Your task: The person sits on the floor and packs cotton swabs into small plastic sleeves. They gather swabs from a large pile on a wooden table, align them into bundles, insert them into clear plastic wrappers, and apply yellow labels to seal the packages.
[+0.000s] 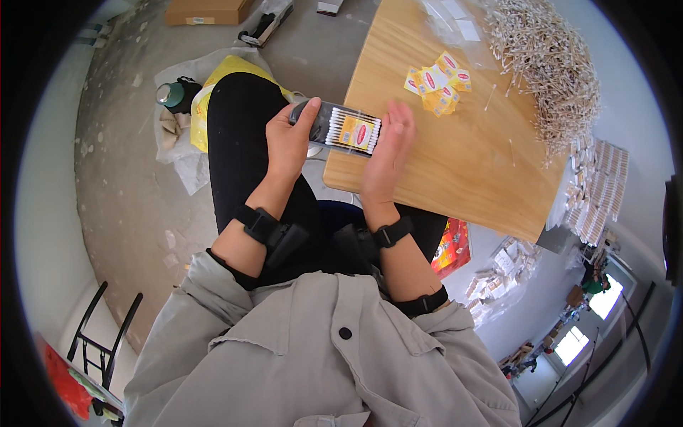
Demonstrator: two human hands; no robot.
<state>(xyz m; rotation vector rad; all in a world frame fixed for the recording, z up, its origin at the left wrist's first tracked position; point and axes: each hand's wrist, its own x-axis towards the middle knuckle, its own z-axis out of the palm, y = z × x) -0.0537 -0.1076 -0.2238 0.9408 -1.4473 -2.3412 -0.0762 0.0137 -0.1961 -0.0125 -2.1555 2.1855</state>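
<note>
My left hand (287, 146) grips the left end of a clear plastic bag of cotton swabs (340, 128), thumb on top, over the table's left corner. White-tipped swabs sit in a row inside, with a yellow and red card (356, 132) among them. At the bag's right end is my right hand (388, 146), fingers stretched out and slightly blurred, its palm side against or very close to the swab tips. Several more yellow and red cards (435, 82) lie loosely overlapped on the wooden table (462, 171). A large heap of loose cotton swabs (548, 71) covers the table's far right.
Clear plastic bags (455, 21) lie at the table's far edge. Stacked swab packs (601, 188) stand beyond its right side. On the floor at left are a dark bottle with a green lid (171, 94), a cardboard box (206, 11) and a black metal frame (103, 341).
</note>
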